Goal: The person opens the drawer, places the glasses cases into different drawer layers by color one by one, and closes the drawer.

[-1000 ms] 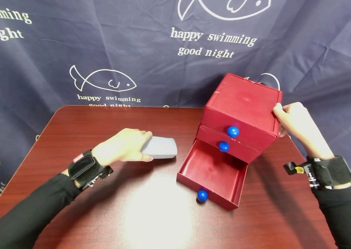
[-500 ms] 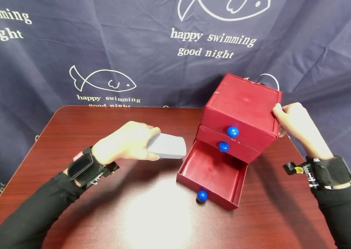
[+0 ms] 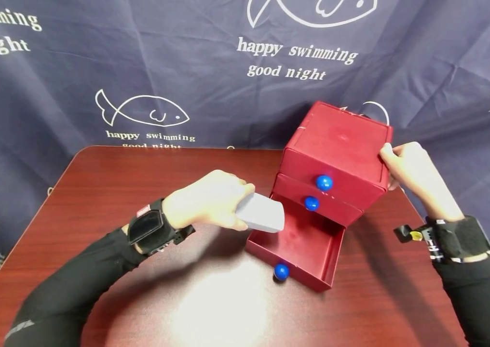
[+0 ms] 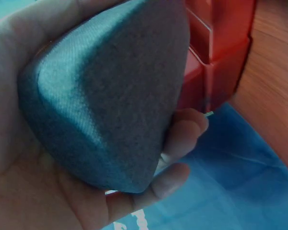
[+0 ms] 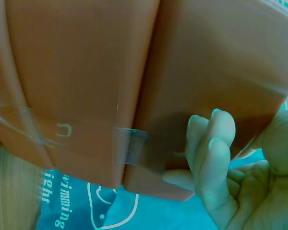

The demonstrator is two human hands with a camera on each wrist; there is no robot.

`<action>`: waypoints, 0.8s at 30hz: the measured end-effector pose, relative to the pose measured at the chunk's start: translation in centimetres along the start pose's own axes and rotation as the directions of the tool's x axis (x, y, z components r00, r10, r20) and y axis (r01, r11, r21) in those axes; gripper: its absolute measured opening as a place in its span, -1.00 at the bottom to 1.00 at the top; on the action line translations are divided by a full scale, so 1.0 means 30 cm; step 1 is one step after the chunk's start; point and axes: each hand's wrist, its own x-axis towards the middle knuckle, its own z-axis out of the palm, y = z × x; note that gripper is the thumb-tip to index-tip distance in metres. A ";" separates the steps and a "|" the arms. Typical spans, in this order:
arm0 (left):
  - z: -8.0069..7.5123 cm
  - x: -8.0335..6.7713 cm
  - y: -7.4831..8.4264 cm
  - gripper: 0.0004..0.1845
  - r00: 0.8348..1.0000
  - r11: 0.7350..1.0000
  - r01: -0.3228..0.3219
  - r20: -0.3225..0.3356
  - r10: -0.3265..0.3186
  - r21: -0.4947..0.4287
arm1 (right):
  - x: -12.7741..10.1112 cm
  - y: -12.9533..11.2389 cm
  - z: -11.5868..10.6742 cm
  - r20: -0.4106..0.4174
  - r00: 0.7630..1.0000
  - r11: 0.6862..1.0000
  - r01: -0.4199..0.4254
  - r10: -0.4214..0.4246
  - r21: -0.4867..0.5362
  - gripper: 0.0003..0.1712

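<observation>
**Head view: grey case held over the open bottom drawer**

Head view, nearest first: two black sleeves with wrist straps reach in over a dark red-brown table (image 3: 110,193). The left hand (image 3: 208,205) has its fingers curled round a grey case (image 3: 262,218), thumb below and fingers over the top, and carries it clear of the tabletop with its far end just over the near left corner of the open bottom drawer (image 3: 301,250). That drawer stands pulled well out, its blue knob (image 3: 281,271) facing the person, and nothing shows inside it.

Seen from the left wrist, the grey case (image 4: 115,96) fills the palm; its skin is a woven fabric with rounded corners and a wedge-like end. It looks light and fairly stiff, a shell that keeps its shape under the fingers, and the cloth should give good grip rather than slip. Taking it across its width near one end, as the hand does now, seems the sound hold, since it leaves the other end free.

Further back, the red drawer box (image 3: 340,144) stands on the table's right part, its two upper drawers shut, each with a blue knob. The right hand (image 3: 405,166) grips the box's upper right edge; the right wrist view shows fingers (image 5: 209,158) curled against its side wall, with clear tape across a seam. The box looks like thin board, light enough to slide.

Behind everything hangs a navy cloth (image 3: 97,62) printed with fish and white words.
</observation>
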 end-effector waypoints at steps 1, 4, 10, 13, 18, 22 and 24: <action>0.001 0.009 0.009 -0.56 1.000 1.000 -0.007 0.006 0.007 0.008 | 0.000 0.000 0.000 0.001 1.000 1.000 0.001 -0.001 0.000 -0.32; 0.006 0.039 0.035 -0.57 0.999 0.999 -0.025 0.028 0.024 0.037 | 0.000 0.001 0.001 0.002 1.000 1.000 0.005 -0.005 0.001 -0.32; 0.019 0.098 0.090 -0.54 0.994 0.994 -0.051 0.103 0.041 0.096 | 0.001 0.004 0.001 0.000 1.000 1.000 0.002 -0.002 -0.001 -0.32; 0.030 0.126 0.113 -0.53 0.991 0.990 -0.062 0.128 0.046 0.129 | 0.001 0.004 0.001 0.003 1.000 1.000 0.003 -0.003 0.003 -0.32; 0.045 0.170 0.148 -0.48 0.983 0.980 -0.097 0.168 0.068 0.172 | 0.000 0.002 -0.001 -0.001 1.000 1.000 0.005 -0.005 0.012 -0.32; 0.063 0.196 0.177 -0.45 0.969 0.974 -0.127 0.235 0.081 0.187 | -0.002 0.000 -0.001 -0.006 1.000 1.000 0.000 0.000 0.015 -0.32; 0.072 0.206 0.189 -0.45 0.963 0.972 -0.133 0.259 0.079 0.194 | -0.004 0.000 0.000 -0.008 1.000 1.000 -0.002 0.002 0.016 -0.32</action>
